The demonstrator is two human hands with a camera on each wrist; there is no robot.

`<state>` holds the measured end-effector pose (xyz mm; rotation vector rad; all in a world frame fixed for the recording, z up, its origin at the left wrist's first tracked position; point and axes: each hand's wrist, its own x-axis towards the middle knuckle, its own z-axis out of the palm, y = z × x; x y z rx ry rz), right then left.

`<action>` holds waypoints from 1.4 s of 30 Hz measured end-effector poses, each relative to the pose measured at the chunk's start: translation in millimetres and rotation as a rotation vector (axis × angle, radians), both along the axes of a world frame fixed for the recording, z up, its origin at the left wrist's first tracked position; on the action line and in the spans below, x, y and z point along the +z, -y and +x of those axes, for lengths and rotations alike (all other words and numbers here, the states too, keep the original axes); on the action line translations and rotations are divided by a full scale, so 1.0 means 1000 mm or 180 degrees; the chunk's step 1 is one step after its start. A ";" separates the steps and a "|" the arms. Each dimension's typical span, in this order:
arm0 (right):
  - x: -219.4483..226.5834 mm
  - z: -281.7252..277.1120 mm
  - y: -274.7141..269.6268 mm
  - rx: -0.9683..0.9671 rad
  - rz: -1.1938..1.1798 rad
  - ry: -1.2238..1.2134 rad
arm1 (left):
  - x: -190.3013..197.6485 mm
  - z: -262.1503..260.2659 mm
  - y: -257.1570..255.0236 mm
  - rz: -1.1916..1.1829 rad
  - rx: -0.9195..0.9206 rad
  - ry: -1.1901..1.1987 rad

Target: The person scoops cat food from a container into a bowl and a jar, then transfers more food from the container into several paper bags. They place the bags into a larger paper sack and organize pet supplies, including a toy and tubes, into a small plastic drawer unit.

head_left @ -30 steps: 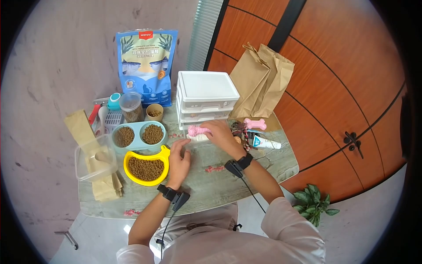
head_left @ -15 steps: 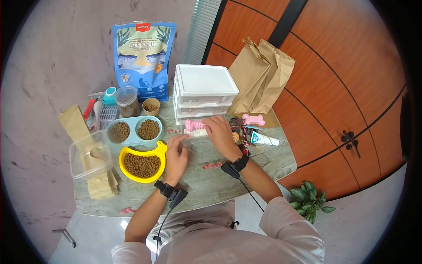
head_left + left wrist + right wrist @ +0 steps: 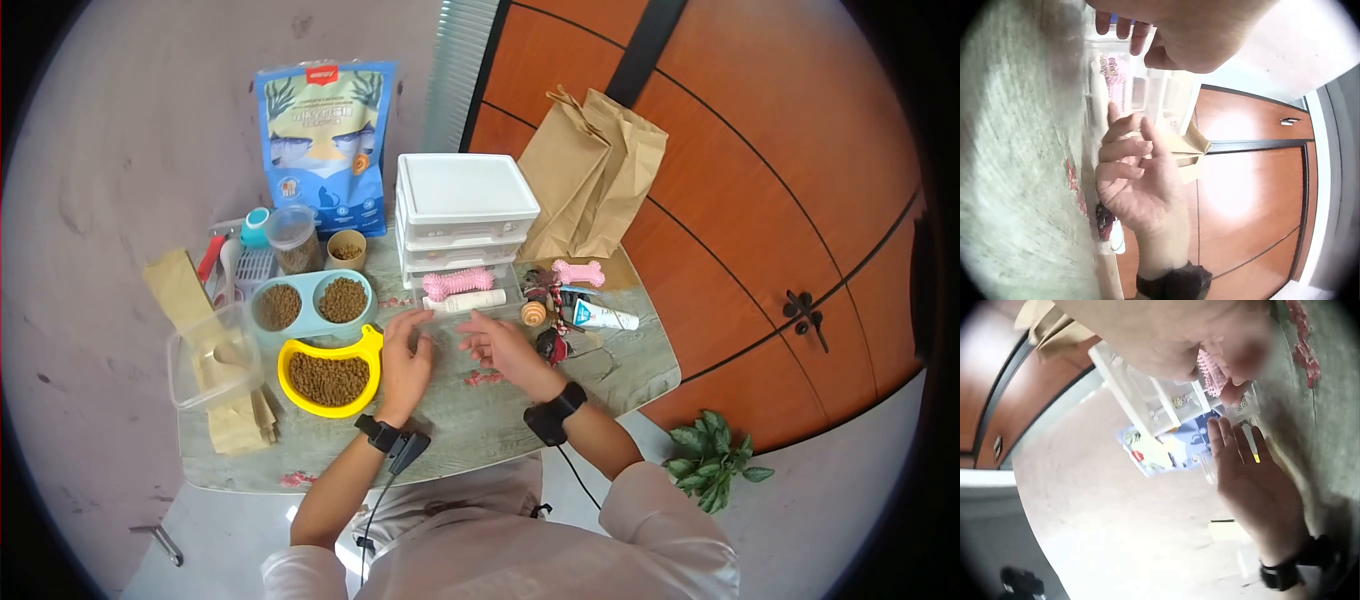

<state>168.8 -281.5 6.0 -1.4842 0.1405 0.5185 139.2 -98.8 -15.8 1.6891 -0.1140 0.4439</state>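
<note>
A pink knobbly bone toy (image 3: 458, 284) lies in the pulled-out clear bottom drawer (image 3: 512, 298) of a white drawer unit (image 3: 470, 188). In front of the bone, in that same drawer, is a white tube (image 3: 466, 301). My left hand (image 3: 405, 368) is by the drawer's front left corner, fingers loosely bent and holding nothing. Just in front of the drawer, my right hand (image 3: 508, 354) hovers with relaxed fingers and no object in them. The right wrist view shows the left hand (image 3: 1260, 494) with its fingers nearly straight. Loosely curled fingers show on the right hand (image 3: 1141, 181) in the left wrist view.
Left of the hands stand a yellow bowl (image 3: 368, 345) and a blue double bowl (image 3: 312, 292), both with kibble. A cat food bag (image 3: 325, 150) stands behind. To the right lie another pink bone (image 3: 578, 272), a wooden ball (image 3: 534, 314), a rope toy and a tube (image 3: 606, 315).
My right hand has let go of the pink bone, now lying in the drawer, and has drawn back toward the body. The left hand stays near the drawer's corner.
</note>
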 end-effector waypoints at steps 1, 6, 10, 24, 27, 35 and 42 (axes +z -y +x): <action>-0.015 0.011 0.005 0.0084 0.0460 -0.0432 | 0.005 0.003 -0.002 0.0059 -0.0035 0.0030; -0.031 0.024 0.003 -0.0013 0.1238 -0.0886 | 0.068 0.023 -0.003 0.0644 0.0067 0.0621; -0.042 0.033 -0.001 -0.0075 0.1411 -0.0889 | 0.115 0.065 0.007 0.1684 0.0005 0.1173; -0.045 0.086 -0.007 0.0117 0.1636 -0.0446 | 0.114 0.097 0.010 0.3682 0.0044 0.0739; -0.045 0.090 -0.014 0.0127 0.1686 -0.0270 | 0.116 0.097 0.010 0.3708 0.0018 0.0697; -0.020 0.050 -0.022 -0.0029 0.1196 -0.0055 | 0.114 0.100 0.007 0.3669 -0.0018 0.0857; -0.024 0.078 -0.030 -0.0574 0.2121 0.0209 | 0.114 0.102 0.004 0.3649 -0.0111 0.0908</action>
